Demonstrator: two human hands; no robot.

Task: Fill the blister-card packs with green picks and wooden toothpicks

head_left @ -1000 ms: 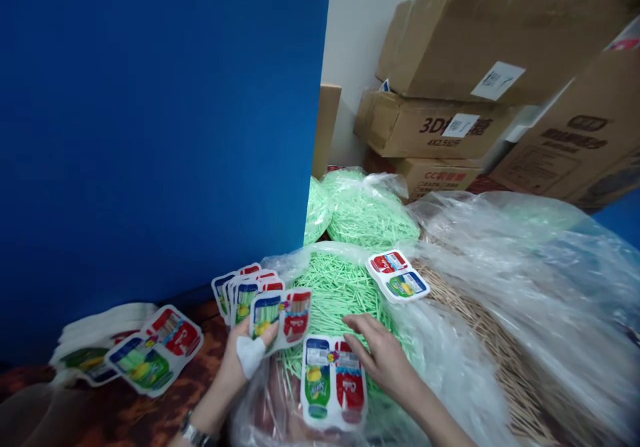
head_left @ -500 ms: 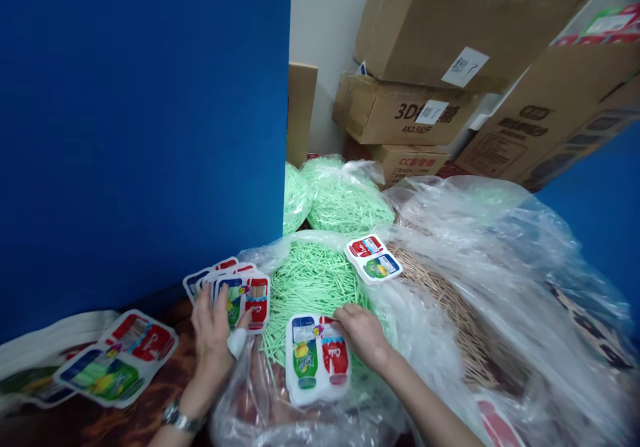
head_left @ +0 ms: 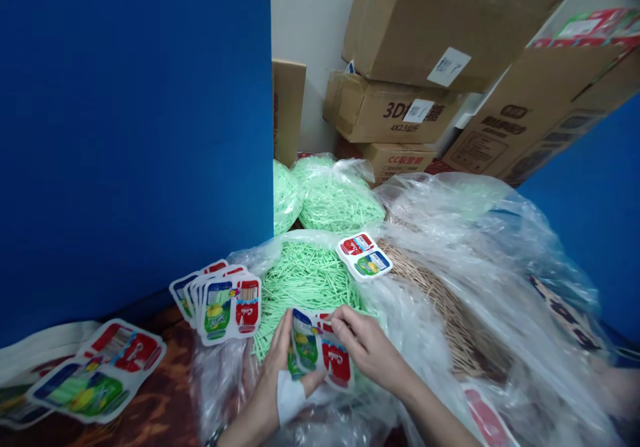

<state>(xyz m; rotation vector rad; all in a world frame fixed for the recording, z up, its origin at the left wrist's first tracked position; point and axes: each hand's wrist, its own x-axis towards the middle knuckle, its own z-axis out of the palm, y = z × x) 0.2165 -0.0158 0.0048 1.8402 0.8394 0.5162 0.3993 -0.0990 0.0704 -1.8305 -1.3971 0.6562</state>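
Head: held packet (head_left: pixel 320 346), long axis forward

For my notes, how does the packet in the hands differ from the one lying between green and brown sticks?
The left hand and right hand partly cover the held packet; the lying packet is untouched, fully visible. In view, the held packet's Sprite half is left of its Cola half; the lying packet's is below. Both pair Sprite with Cola.

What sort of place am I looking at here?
Likely a storeroom or packing area: stacked cardboard boxes stand at the back, loose green sticks lie in an open plastic bag, and printed Sprite and Cola packs lie fanned beside it.
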